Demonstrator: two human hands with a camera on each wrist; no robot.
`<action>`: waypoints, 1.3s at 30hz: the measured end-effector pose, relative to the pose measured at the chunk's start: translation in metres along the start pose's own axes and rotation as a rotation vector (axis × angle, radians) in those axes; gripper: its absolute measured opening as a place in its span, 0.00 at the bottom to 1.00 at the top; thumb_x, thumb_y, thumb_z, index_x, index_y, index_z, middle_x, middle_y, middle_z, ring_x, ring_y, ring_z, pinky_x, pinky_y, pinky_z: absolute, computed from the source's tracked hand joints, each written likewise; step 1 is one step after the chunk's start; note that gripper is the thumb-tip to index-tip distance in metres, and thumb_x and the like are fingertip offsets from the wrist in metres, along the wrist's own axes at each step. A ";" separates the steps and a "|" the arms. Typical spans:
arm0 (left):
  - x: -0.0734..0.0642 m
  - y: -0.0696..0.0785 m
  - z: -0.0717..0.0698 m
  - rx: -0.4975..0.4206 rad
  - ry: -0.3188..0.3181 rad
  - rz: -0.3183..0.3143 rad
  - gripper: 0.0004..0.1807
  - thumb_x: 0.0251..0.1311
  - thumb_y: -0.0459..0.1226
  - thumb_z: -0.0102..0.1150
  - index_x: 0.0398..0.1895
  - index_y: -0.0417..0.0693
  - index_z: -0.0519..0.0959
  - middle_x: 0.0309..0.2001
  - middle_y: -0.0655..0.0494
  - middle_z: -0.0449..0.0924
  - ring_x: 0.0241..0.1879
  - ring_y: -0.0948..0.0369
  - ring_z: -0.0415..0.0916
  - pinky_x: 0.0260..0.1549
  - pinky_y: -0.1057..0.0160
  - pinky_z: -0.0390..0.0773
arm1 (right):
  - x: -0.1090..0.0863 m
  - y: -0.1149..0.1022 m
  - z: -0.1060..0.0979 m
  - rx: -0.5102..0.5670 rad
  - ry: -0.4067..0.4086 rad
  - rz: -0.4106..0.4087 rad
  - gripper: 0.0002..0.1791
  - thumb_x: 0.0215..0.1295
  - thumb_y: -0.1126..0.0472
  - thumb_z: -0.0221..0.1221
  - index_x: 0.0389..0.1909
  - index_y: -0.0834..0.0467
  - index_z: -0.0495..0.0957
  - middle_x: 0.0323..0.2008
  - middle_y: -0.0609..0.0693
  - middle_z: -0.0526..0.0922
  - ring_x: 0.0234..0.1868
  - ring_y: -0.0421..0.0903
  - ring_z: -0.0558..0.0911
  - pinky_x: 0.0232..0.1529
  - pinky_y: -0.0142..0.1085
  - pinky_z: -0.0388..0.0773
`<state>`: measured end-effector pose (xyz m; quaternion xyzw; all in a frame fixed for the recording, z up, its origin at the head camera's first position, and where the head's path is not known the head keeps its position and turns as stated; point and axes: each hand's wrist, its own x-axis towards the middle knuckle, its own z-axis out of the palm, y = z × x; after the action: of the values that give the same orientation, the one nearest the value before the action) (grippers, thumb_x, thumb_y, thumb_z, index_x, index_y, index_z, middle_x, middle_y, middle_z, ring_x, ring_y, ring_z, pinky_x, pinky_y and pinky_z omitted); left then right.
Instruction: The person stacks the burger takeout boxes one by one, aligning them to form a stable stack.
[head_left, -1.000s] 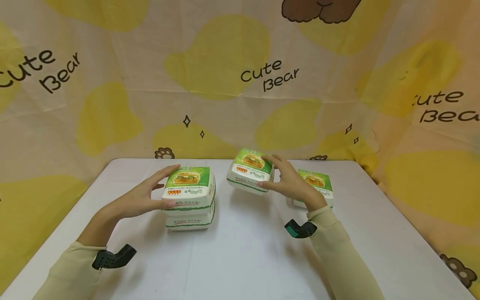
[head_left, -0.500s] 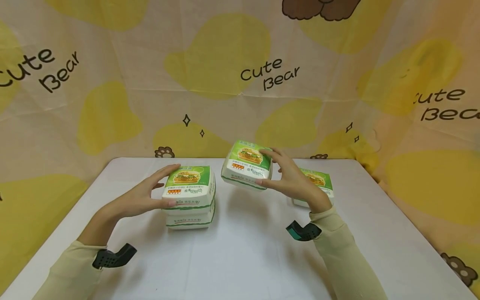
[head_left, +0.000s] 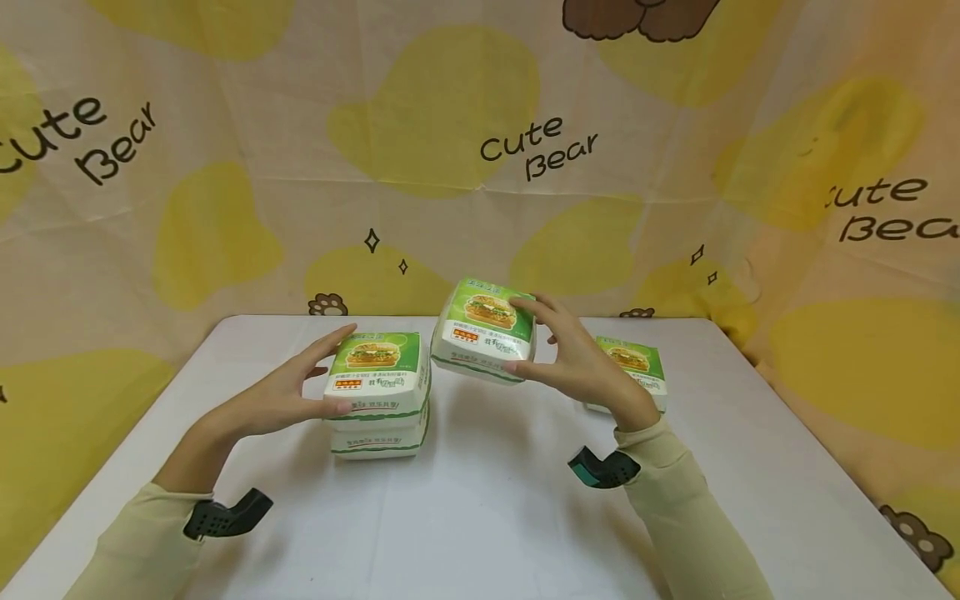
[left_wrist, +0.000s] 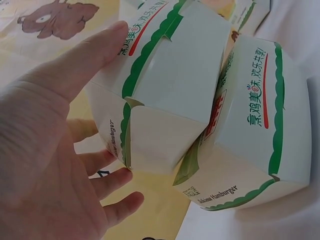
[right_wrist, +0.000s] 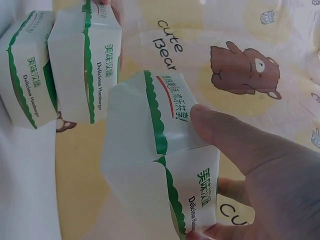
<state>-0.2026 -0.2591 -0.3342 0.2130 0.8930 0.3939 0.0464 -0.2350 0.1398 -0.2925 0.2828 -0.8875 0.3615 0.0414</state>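
Two white and green burger boxes stand stacked left of the middle of the table. My left hand (head_left: 273, 398) grips the upper burger box (head_left: 375, 375), its thumb on the front and its fingers toward the back. Beneath it, the lower burger box (head_left: 378, 442) rests on the table; in the left wrist view this lower burger box (left_wrist: 265, 115) shows its printed front. My right hand (head_left: 577, 362) holds another burger box (head_left: 483, 333) by its right side, tilted and raised above the table, just right of the stack. The right wrist view shows my thumb on this held burger box (right_wrist: 160, 120).
One more burger box (head_left: 641, 379) sits at the back right of the white table (head_left: 480, 525), partly behind my right wrist. A yellow-patterned cloth (head_left: 450, 125) with "Cute Bear" lettering hangs behind the table. Each wrist carries a dark device (head_left: 228, 512).
My right hand has moved left and slightly up with its burger box, bringing it closer to the stack. My left hand has stayed on the upper box.
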 end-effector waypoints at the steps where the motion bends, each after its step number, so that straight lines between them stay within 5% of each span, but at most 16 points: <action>1: 0.000 0.001 0.000 0.001 -0.003 0.000 0.55 0.60 0.47 0.68 0.83 0.66 0.42 0.82 0.43 0.42 0.73 0.30 0.54 0.60 0.23 0.65 | 0.000 -0.001 0.001 0.001 0.002 -0.004 0.48 0.58 0.49 0.73 0.77 0.47 0.60 0.79 0.56 0.53 0.68 0.56 0.68 0.63 0.54 0.73; 16: 0.003 0.003 0.001 -0.012 -0.040 -0.003 0.56 0.59 0.48 0.68 0.83 0.56 0.42 0.82 0.42 0.41 0.74 0.31 0.53 0.62 0.25 0.65 | 0.008 -0.002 0.015 0.123 0.003 -0.038 0.46 0.58 0.53 0.73 0.76 0.43 0.62 0.78 0.49 0.57 0.64 0.51 0.67 0.59 0.49 0.72; 29: 0.001 0.006 -0.001 -0.027 -0.020 -0.001 0.56 0.59 0.47 0.69 0.83 0.55 0.43 0.82 0.43 0.42 0.77 0.36 0.48 0.68 0.27 0.59 | 0.037 -0.032 0.020 0.148 -0.083 -0.136 0.43 0.59 0.52 0.72 0.75 0.45 0.63 0.74 0.45 0.63 0.64 0.51 0.69 0.58 0.50 0.74; 39: 0.002 0.003 0.001 -0.079 -0.009 0.051 0.52 0.59 0.44 0.70 0.81 0.61 0.48 0.78 0.49 0.57 0.76 0.42 0.52 0.67 0.27 0.57 | 0.056 -0.058 0.031 0.134 -0.182 -0.166 0.45 0.59 0.50 0.71 0.76 0.47 0.61 0.73 0.45 0.64 0.64 0.51 0.70 0.58 0.47 0.75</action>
<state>-0.2026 -0.2557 -0.3329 0.2355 0.8708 0.4289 0.0485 -0.2467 0.0590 -0.2643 0.3891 -0.8351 0.3879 -0.0285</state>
